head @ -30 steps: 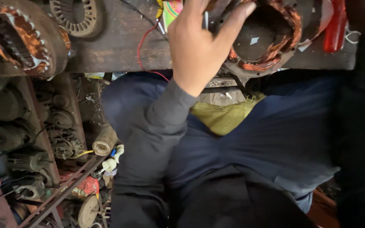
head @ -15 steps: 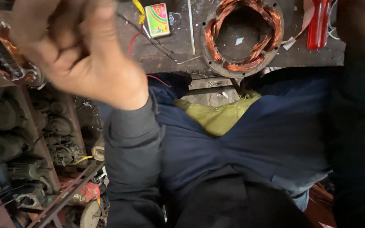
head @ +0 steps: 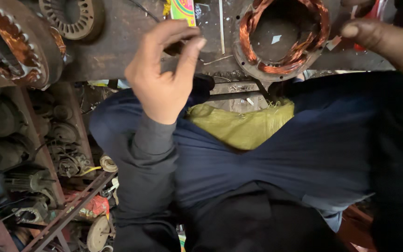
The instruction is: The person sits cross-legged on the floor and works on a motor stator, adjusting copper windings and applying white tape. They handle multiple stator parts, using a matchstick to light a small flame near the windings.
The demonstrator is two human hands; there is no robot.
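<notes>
My left hand (head: 164, 81) hovers over the bench edge with thumb and forefinger pinched together. Whether something thin sits between them I cannot tell. It is just left of a round motor stator (head: 283, 39) with copper windings, which lies on the dark workbench (head: 117, 42). At the top right, my right hand (head: 383, 42) has its thumb across a red-handled tool (head: 374, 11), right beside the stator's rim. Most of that hand is cut off by the frame.
A larger stator with copper coils (head: 10, 42) and a slotted metal ring (head: 71, 16) lie on the bench at left. A small colourful box (head: 183, 9) sits at the top. A yellow cloth (head: 243, 126) rests on my lap. Old motor parts (head: 47, 154) crowd the shelves below left.
My left hand swung from the stator out to the left, then back toward the middle, now pinched. My right hand has come into view at the red-handled tool.
</notes>
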